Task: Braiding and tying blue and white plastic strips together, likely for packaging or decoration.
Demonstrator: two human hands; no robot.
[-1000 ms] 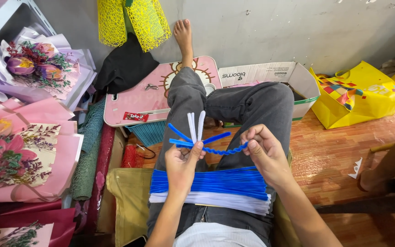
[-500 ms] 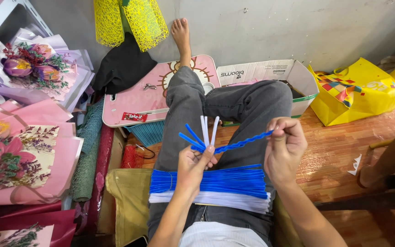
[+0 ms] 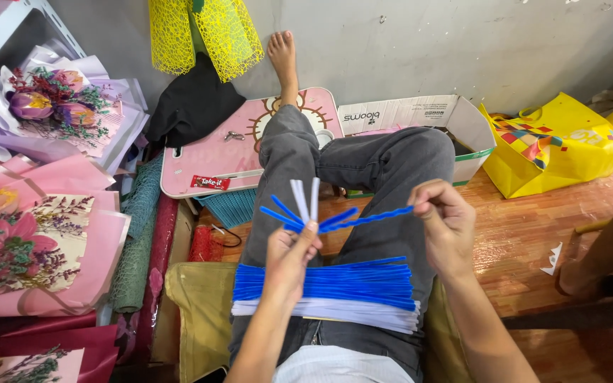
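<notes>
Our left hand pinches crossed blue and white pipe cleaners; our right hand grips one blue end.

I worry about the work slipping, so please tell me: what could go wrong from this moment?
1. The left hand pinches several blue and white pipe cleaners at one spot; while the right hand pulls a blue one sideways, the bunch may slip or spread.
2. The loose stack of pipe cleaners lies across the lap, so a leg movement could probably slide it onto the floor.
</notes>
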